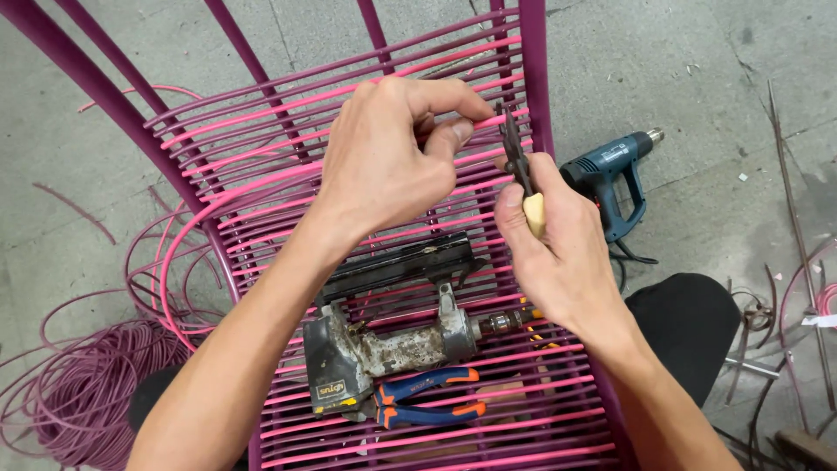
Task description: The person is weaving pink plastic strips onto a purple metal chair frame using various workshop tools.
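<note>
At chair edge (532, 78) — both hands (384, 157)

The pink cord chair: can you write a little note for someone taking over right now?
Left hand: pinching a pink cord on the chair frame.
Right hand: gripping a cutter with a pale handle, tip at the cord.
Lying on the woven seat: staple gun and pliers.
Floor: heat gun on the right, cord coil on the left.
Done: most rows woven.
Left: the pinched cord looks uncut.

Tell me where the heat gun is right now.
In the head view, the blue heat gun lies on the concrete floor to the right of the woven chair frame, just beyond the right hand.
</note>
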